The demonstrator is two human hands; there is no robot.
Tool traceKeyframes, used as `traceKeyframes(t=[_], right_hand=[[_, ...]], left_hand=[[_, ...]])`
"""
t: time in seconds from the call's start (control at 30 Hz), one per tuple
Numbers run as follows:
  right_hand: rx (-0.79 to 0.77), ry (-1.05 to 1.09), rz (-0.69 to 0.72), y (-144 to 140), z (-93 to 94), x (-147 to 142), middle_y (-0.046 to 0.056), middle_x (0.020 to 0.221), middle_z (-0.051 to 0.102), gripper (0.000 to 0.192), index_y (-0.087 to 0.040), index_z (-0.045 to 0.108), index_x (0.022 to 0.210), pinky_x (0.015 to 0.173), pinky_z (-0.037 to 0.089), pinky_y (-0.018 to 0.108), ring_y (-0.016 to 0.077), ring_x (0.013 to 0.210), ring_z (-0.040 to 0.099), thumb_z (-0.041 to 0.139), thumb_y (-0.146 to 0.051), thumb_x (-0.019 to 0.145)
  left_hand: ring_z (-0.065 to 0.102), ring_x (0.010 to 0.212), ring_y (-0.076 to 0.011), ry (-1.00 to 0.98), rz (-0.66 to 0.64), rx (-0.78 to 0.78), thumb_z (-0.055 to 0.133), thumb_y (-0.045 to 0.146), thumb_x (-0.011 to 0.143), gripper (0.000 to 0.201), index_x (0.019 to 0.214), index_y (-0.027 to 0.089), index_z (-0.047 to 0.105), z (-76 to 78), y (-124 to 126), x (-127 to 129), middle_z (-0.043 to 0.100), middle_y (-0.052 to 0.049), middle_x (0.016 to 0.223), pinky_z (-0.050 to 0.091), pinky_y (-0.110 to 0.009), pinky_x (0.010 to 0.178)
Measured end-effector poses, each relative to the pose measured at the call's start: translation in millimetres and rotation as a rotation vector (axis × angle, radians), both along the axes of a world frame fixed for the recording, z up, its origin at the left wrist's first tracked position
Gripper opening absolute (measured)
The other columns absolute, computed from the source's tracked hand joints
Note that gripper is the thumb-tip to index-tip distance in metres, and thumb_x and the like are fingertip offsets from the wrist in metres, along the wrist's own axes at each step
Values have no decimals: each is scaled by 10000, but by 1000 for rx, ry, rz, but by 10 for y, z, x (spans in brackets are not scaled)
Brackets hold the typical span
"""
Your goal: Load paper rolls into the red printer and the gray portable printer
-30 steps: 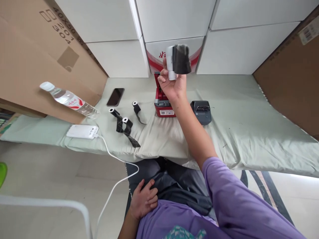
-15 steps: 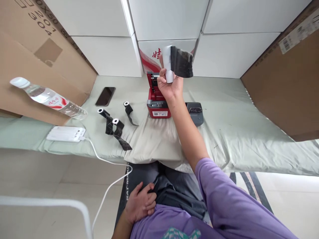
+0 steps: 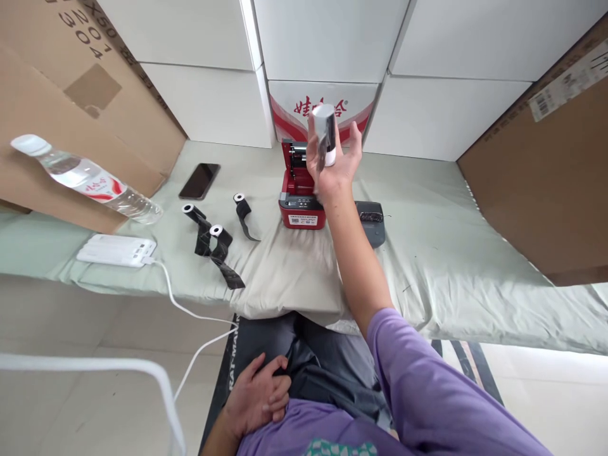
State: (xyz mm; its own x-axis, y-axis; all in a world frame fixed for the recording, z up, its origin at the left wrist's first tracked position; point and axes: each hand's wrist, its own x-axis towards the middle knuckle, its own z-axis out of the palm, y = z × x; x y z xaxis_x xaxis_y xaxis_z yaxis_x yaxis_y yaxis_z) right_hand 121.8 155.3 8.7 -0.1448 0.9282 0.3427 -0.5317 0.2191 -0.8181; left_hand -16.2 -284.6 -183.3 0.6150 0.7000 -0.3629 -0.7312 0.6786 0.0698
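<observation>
My right hand (image 3: 334, 168) is raised above the red label printer (image 3: 303, 214), holding a ribbon roll (image 3: 324, 126) upright against the palm and fingers. The roll is white with a black film end hanging from it, blurred at its lower edge; the thumb stands apart from it. Behind my wrist, the printer is open, showing its inner roller. A dark grey cover-like part (image 3: 375, 229) is partly hidden by my forearm. My left hand (image 3: 260, 396) rests in my lap, palm up, fingers loosely bent, holding nothing.
Several black ribbon rolls with white cores (image 3: 216, 231) lie unwound on the cloth-covered surface (image 3: 427, 240). To the left are a phone (image 3: 199, 181), a water bottle (image 3: 90, 180) and a white power bank (image 3: 116, 251) with a cable. Cardboard boxes (image 3: 536, 190) flank both sides; white cartons (image 3: 327, 38) stand behind.
The ribbon roll has turned in my right hand, and its black film has swung from the right side to the front. My thumb has spread outward. The left hand stays in my lap.
</observation>
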Motion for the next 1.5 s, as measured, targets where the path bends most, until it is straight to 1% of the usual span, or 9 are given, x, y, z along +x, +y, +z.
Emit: traceKeyframes(t=[0.1,0.27,0.37,0.5,0.7,1.0,1.23,1.4,1.5], right_hand=[[-105,93,33,19,3,-33,80,1256,711,381,-250,587,1059,616,505,272,206,1114,658,407,-577,983],[-438,563,41,32,10,-127,-20,745,609,208,-260,545,817,477,431,215,132,716,622,517,-354,1000],[-472,560,-99,172,-87,-121,-21,747,634,171,-258,533,803,625,604,264,156,819,705,590,-340,941],[-302,400,-142,383,-217,-44,8,903,735,199,-260,558,833,803,687,428,226,1072,757,669,-416,886],[-236,500,-7,155,96,82,18,1015,758,148,-257,616,916,897,693,406,188,1160,757,524,-351,985],[-230,706,3,-48,325,298,-41,936,753,204,-317,604,870,830,673,210,106,1036,750,535,-220,1036],[-177,638,80,-89,337,344,-58,813,675,83,-315,648,934,535,516,199,86,630,578,637,-238,963],[-336,650,137,-49,346,356,-31,745,604,115,-266,536,864,626,534,258,122,698,610,479,-248,964],[-266,541,85,-12,303,379,-33,798,649,153,-281,534,798,710,565,264,139,888,700,568,-215,931]], left_hand=[[288,490,-77,-11,11,-3,464,579,1076,462,1115,212,742,-11,2,8,504,10,667,523,-261,604],[281,493,-77,-56,2,21,436,594,1081,510,1139,205,761,-17,3,44,511,8,668,513,-256,613],[288,492,-76,-63,-3,21,460,591,1076,501,1139,201,768,2,14,58,520,3,675,519,-260,617],[312,496,-80,-53,-30,-3,509,587,1061,472,1135,202,772,22,35,51,529,-4,676,526,-265,616],[311,495,-83,-43,-20,-29,524,578,1057,460,1134,204,780,-12,43,36,530,-4,669,533,-271,611],[303,510,-86,-20,-21,-28,509,575,1062,466,1140,201,776,27,13,19,528,-11,685,510,-271,615],[299,502,-81,-19,10,-45,530,552,1062,434,1125,205,783,-32,22,6,533,-4,680,521,-266,611],[312,500,-84,-31,-14,-36,523,553,1064,438,1130,204,781,-6,38,27,543,-8,681,530,-272,613],[324,507,-87,-26,-1,-42,514,548,1067,439,1124,199,775,-11,53,14,540,-8,685,520,-265,609]])
